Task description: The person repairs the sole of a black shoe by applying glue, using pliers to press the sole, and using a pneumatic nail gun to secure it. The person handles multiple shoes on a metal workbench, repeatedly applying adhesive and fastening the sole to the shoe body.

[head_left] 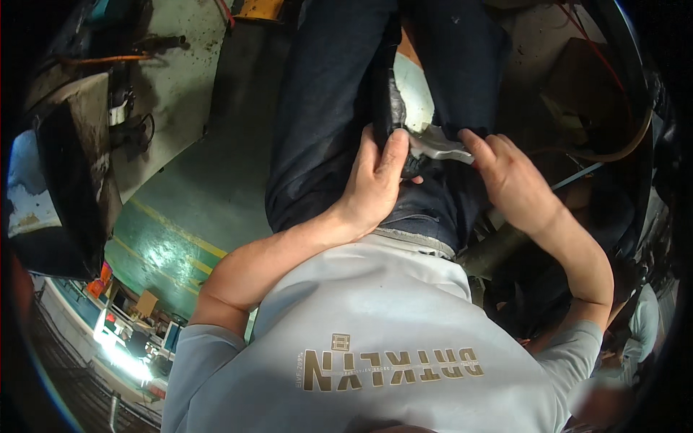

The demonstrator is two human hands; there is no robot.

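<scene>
A curved, shiny silver metal piece [444, 150] lies between my hands above my lap. My left hand [372, 180] is closed at its left end, thumb on top and fingers curled beneath. Something dark [413, 164] shows under that thumb; its kind I cannot make out. Thumb and fingers of my right hand [516, 177] pinch the right end of the metal piece. Just beyond my left thumb, between my thighs, are a black, wrinkled strip [395, 105] and a pale, smooth surface [413, 86].
Dark trousers [325, 115] cover my legs. At the left stands a stained pale machine panel [170, 86], with a black-edged box [68, 187] nearer. Yellow lines mark the green floor [162, 245]. Hoses [613, 155] and dark equipment crowd the right side. Another person's sleeve [642, 321] shows at lower right.
</scene>
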